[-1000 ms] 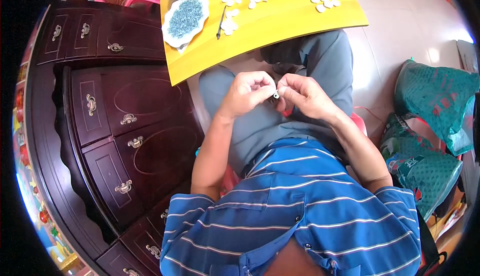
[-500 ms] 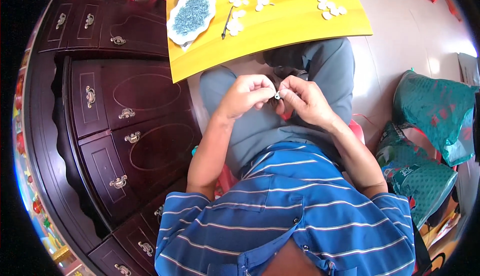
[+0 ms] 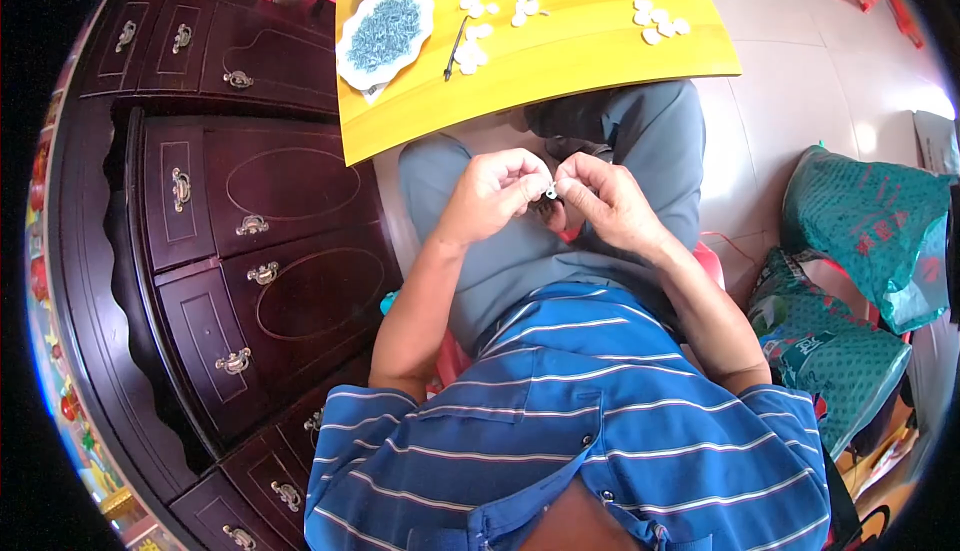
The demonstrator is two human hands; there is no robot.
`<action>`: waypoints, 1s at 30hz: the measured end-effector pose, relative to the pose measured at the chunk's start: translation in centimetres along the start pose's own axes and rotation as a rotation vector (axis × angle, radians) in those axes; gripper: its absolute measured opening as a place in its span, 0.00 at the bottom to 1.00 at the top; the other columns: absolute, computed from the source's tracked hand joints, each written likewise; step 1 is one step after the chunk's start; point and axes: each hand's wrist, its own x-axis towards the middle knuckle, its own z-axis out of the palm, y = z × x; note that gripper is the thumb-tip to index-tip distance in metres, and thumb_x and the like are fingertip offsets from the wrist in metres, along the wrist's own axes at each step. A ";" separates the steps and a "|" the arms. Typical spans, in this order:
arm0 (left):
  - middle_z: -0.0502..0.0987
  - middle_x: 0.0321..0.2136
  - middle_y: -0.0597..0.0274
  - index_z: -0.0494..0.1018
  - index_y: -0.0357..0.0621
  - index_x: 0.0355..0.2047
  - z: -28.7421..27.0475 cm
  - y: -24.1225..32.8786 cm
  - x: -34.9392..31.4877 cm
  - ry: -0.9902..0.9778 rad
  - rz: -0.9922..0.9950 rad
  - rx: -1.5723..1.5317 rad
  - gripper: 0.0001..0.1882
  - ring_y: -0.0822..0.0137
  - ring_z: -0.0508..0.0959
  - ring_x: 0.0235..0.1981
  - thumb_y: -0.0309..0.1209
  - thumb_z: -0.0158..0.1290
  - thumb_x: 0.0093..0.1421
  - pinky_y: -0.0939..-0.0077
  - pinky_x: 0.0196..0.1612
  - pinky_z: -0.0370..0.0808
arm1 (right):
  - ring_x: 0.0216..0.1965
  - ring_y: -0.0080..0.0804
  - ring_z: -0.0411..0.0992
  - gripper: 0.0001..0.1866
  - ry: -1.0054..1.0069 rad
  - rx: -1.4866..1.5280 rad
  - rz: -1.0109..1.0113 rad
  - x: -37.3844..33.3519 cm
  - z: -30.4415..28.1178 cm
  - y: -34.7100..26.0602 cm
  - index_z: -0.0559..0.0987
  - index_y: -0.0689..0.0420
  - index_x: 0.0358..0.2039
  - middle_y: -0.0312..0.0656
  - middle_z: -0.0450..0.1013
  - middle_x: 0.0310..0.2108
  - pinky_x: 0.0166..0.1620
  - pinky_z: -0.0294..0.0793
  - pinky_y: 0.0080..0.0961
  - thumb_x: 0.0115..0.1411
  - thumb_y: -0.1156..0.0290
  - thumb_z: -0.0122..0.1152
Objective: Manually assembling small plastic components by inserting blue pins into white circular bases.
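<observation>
Slivers (image 3: 385, 33), blue-grey, are heaped on a white scalloped plate (image 3: 350, 70) at eleven o'clock. Near centre, toward one o'clock, a tiny whitish piece (image 3: 551, 193), dark-spotted, is pinched between left hand (image 3: 493, 187) and right hand (image 3: 606, 197), fingertips narrowed. At three o'clock, red writing is printed on a green plastic bag (image 3: 850, 221).

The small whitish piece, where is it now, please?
Above and right of the head view's centre, the piece is between the left hand and right hand.
</observation>
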 end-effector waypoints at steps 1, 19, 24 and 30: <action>0.75 0.25 0.73 0.77 0.40 0.35 -0.1 0.1 0.2 -0.035 -0.020 0.020 0.06 0.82 0.70 0.23 0.30 0.56 0.65 0.86 0.26 0.67 | 0.27 0.15 0.71 0.09 -0.001 -0.001 0.000 0.1 0.0 0.0 0.73 0.59 0.35 0.31 0.72 0.24 0.32 0.73 0.20 0.71 0.68 0.53; 0.76 0.25 0.70 0.79 0.40 0.39 -2.0 -0.5 0.7 -0.014 -0.126 0.003 0.09 0.80 0.71 0.24 0.33 0.55 0.64 0.85 0.27 0.70 | 0.28 0.51 0.75 0.05 0.132 -0.472 -0.234 0.3 -0.2 0.7 0.75 0.60 0.34 0.51 0.73 0.25 0.32 0.73 0.37 0.64 0.71 0.57; 0.76 0.27 0.71 0.79 0.40 0.39 -1.1 0.3 0.1 -0.020 -0.095 -0.035 0.09 0.81 0.71 0.25 0.32 0.57 0.64 0.87 0.29 0.70 | 0.23 0.38 0.71 0.08 0.150 -0.327 -0.161 0.3 -0.4 0.3 0.75 0.61 0.35 0.47 0.70 0.22 0.30 0.70 0.31 0.65 0.69 0.57; 0.78 0.30 0.71 0.79 0.38 0.40 0.1 1.0 -0.1 0.022 -0.041 -0.101 0.07 0.82 0.74 0.29 0.28 0.58 0.63 0.86 0.33 0.72 | 0.25 0.20 0.63 0.11 0.118 -0.206 -0.129 1.1 -0.3 0.1 0.76 0.61 0.35 0.36 0.67 0.21 0.28 0.65 0.23 0.68 0.66 0.57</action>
